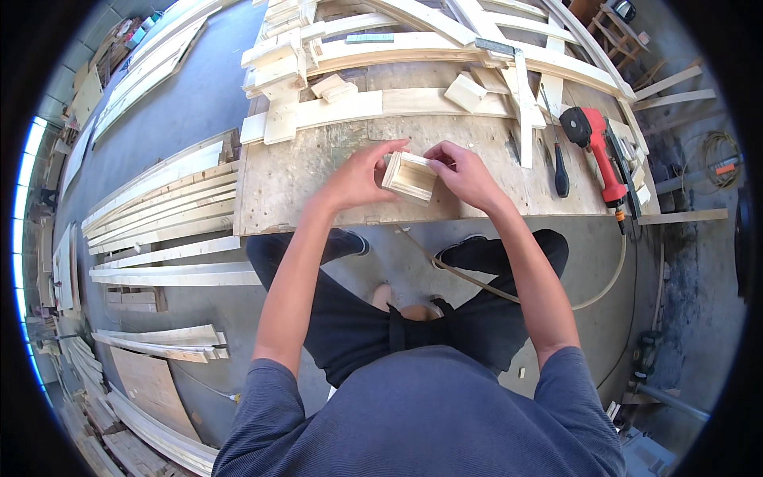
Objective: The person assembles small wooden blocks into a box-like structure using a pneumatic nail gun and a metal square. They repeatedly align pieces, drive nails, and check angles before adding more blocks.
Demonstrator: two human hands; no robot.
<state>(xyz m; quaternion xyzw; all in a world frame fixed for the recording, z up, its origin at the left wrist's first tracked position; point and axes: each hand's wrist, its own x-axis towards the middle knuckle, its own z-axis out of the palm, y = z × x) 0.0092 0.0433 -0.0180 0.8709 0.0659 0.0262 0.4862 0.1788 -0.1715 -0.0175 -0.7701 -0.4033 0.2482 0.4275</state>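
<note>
Now, hands: the left hand and right hand pinch the small wood block with their fingers.
Tip: better held level, low over the tabletop.

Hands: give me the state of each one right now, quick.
Left hand: closed on the left side of the small pale stepped wooden moulding block.
Right hand: closed on the block's right side, above the plywood workbench.

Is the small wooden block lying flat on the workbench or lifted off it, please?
Lifted. The small wooden block is tilted, pinched between the left hand and the right hand above the workbench.
</note>
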